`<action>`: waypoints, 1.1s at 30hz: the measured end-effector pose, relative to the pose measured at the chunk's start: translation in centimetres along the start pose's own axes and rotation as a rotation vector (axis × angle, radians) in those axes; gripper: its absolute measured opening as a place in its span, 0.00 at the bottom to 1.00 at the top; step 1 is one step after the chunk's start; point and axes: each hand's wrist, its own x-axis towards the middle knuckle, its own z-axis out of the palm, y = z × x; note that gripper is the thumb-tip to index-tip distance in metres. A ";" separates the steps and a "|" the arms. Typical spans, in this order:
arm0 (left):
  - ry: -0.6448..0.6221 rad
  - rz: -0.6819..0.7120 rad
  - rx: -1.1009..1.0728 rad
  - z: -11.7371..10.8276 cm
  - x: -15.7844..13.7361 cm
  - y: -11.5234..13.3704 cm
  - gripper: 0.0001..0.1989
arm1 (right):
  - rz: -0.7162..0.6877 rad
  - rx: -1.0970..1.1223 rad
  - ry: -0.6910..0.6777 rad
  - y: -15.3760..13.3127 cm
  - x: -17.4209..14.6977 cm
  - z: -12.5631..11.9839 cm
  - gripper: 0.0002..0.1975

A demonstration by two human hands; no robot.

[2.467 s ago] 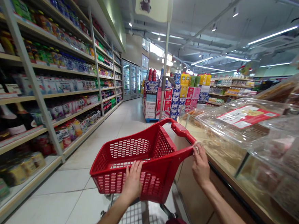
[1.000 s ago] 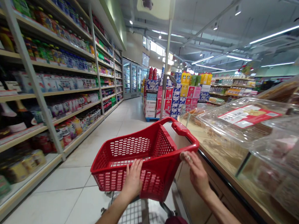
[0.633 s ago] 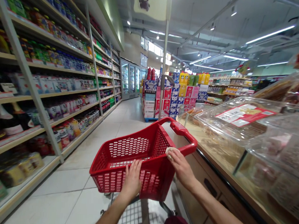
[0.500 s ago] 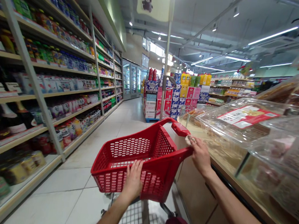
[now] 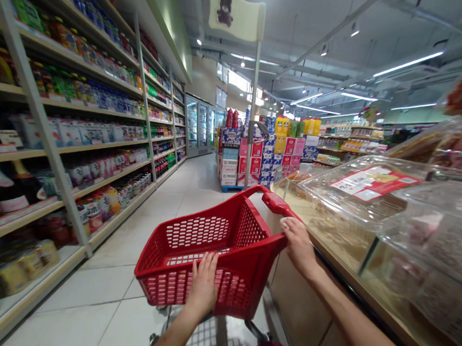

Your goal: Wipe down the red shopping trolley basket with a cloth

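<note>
A red plastic shopping cart point(image 5: 207, 282) with a perforated basket stands at an angle before me, its basket bare inside. My left hand point(image 5: 203, 284) is on the near side rim, fingers laid over the edge and the palm against the outside wall. My right hand point(image 5: 297, 243) is closed at the near end of the red handle point(image 5: 278, 204). A bit of crumpled white, like a tissue, shows under its fingertips; most of it is hidden. A pole rises behind the handle, carrying a cream flag point(image 5: 238, 14) with a bear on it.
Drink shelves point(image 5: 97, 100) line the left side. Close on the right, a display counter point(image 5: 301, 294) holds clear plastic food boxes point(image 5: 372, 188). Stacked cartons point(image 5: 251, 158) stand ahead on a blue pallet, with glass-door coolers point(image 5: 198, 123) beyond. Tiled floor point(image 5: 190, 186) runs between.
My right hand has shifted slightly left and down at the handle, covering more of the white tissue. My left hand keeps its place on the rim. The view has turned slightly.
</note>
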 end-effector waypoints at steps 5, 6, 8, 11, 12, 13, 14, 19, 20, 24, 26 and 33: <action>-0.013 0.004 0.004 0.0 0.0 -0.2 0.37 | -0.155 0.063 -0.058 -0.5 -0.2 -0.1 0.19; -0.021 0.003 0.006 -0.1 0.0 -0.1 0.38 | -0.073 0.027 -0.023 0.0 0.0 -0.2 0.19; -0.027 -0.001 0.014 -0.3 0.0 0.0 0.38 | 0.060 -0.031 0.036 0.4 0.2 -0.2 0.18; -0.022 -0.004 0.025 -0.3 0.0 0.2 0.37 | -0.056 0.018 -0.002 -1.0 0.0 0.2 0.17; -0.022 -0.005 0.025 -0.4 0.0 0.2 0.37 | -0.140 0.050 -0.036 -1.7 -0.1 0.3 0.17; -0.025 -0.005 0.022 -0.4 0.0 0.2 0.38 | -0.201 0.070 -0.065 -2.1 -0.1 0.4 0.17; -0.031 -0.004 0.018 -0.5 0.0 0.2 0.38 | -0.220 0.071 -0.081 -2.2 -0.1 0.3 0.17; -0.089 -0.003 0.032 -1.1 0.0 0.6 0.38 | 0.054 -0.071 -0.009 -0.4 0.6 -0.1 0.17; -0.097 -0.007 0.039 -1.1 0.1 0.7 0.38 | 0.050 -0.065 -0.005 -0.7 0.5 0.0 0.17; -0.101 -0.014 0.051 -1.1 0.1 0.8 0.37 | -0.198 0.040 -0.091 -2.9 0.1 0.5 0.16; -0.101 -0.006 0.046 -1.0 0.2 0.7 0.37 | -0.178 0.023 -0.113 -2.6 0.2 0.2 0.17; -0.158 -0.007 0.110 -1.3 0.1 1.0 0.39 | -0.053 -0.035 -0.059 -2.5 -0.2 0.1 0.16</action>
